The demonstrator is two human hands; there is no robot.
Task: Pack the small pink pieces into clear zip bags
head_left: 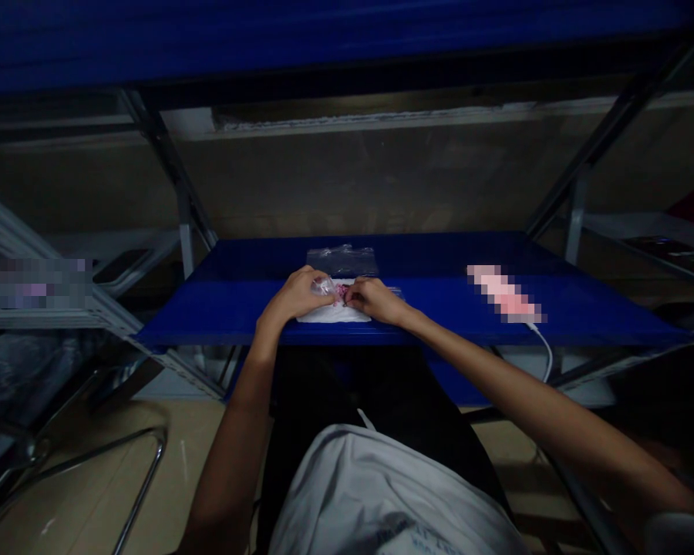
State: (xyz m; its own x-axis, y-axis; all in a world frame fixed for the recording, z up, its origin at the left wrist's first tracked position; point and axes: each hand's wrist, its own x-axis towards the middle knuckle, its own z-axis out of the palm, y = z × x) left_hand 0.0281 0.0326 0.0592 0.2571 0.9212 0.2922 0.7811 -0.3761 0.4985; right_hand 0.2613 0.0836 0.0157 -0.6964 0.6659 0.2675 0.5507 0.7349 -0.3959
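My left hand point(306, 293) is closed round a small clear plastic bag point(324, 286), its thumb and fingers on either side. Small pink pieces point(341, 292), too small to name, show between my two hands, beside the bag. The fingertips of my right hand point(373, 299) are pinched together at these pieces; what they grip, if anything, is hidden. Both hands rest over a white cloth or paper point(335, 314) near the front edge of the blue table point(254, 301). A flat clear plastic bag point(342, 260) lies just beyond them.
On the right of the table lies a blurred pink object point(503, 294) with a white cable point(547, 351) running over the edge. A blue shelf point(324, 46) spans overhead. Metal posts point(186, 239) frame the sides. A metal chair leg point(144, 478) stands at lower left.
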